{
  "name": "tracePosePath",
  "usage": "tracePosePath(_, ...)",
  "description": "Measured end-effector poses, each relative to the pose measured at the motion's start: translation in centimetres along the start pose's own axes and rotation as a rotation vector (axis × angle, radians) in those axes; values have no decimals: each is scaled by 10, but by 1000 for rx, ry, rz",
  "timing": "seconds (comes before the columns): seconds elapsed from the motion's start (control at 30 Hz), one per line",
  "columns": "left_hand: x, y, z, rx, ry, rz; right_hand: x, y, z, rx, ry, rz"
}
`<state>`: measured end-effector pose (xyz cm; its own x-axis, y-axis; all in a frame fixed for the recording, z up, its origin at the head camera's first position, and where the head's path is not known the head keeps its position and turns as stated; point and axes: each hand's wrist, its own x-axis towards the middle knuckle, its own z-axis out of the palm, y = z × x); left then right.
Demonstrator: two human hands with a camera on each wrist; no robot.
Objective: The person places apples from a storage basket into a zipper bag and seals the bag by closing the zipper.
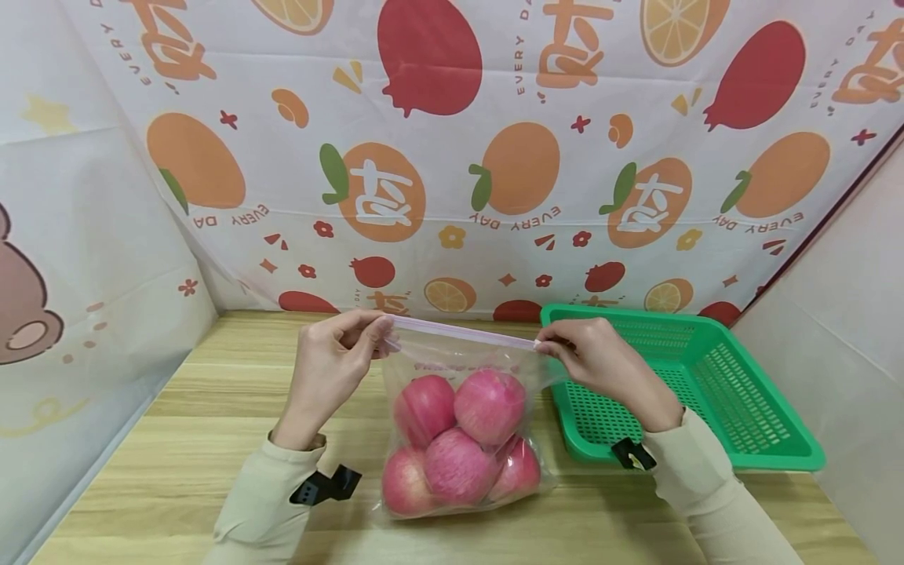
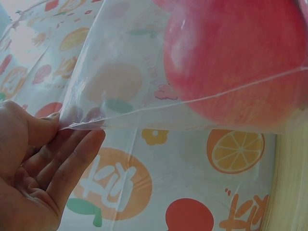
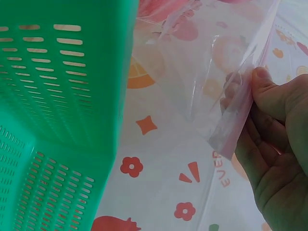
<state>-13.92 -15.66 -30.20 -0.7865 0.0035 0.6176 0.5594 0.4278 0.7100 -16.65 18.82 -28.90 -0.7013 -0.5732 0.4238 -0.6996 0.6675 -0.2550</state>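
Observation:
A clear zip-top bag (image 1: 452, 345) with a pale purple seal strip stands on the table, holding several red apples (image 1: 461, 464). My left hand (image 1: 335, 353) pinches the left end of the strip between thumb and fingers. At the other end, my right hand (image 1: 600, 357) pinches the top right corner, so the strip stretches nearly straight between both hands. The left wrist view shows the left hand (image 2: 43, 163) gripping the bag's edge, with an apple (image 2: 236, 62) behind the film. In the right wrist view, the right hand (image 3: 274, 130) holds the bag's corner.
A green slotted plastic basket (image 1: 763, 392) sits on the wooden table (image 1: 176, 463) right of the bag, partly behind the right hand and forearm. A fruit-printed cloth (image 1: 452, 157) hangs at the back, with pale sheets on both sides.

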Motion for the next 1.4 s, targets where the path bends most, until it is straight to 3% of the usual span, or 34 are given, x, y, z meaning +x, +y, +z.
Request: tracePosePath(1.4, 1, -5, 0, -30, 4, -17, -16, 14, -9, -34, -13, 46)
